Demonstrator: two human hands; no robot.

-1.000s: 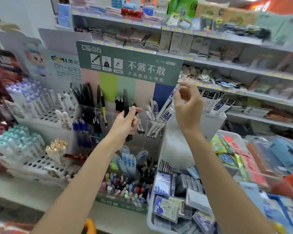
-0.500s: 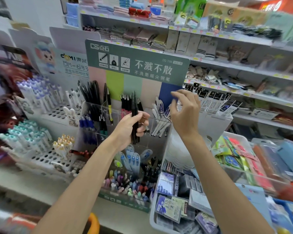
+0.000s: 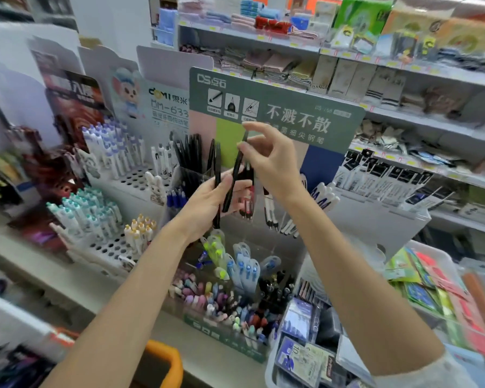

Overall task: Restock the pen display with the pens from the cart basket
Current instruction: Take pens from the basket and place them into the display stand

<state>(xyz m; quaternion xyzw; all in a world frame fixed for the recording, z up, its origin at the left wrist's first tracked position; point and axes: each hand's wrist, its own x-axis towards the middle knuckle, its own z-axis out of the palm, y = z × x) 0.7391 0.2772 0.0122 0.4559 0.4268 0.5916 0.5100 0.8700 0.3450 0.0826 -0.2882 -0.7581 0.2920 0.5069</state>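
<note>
My left grip [image 3: 207, 204] holds black pens [image 3: 217, 166]; my right grip [image 3: 273, 166] pinches the tilted one's top, before the pen display [image 3: 336, 127].

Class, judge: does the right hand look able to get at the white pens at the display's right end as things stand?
Probably yes: the white pens stand uncovered beside the right hand, though its fingers are busy pinching a black pen.

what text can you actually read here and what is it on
"DS点石": green header sign, top left
"不溅不散": same sign, large
"细尖钢笔": line below, start hidden by the right hand
"DOMI 東米", "DM-633": white card behind, partly cut off
"DANCE": beige box on shelf
Too blurred: shelf price tags, white bin packets
</note>
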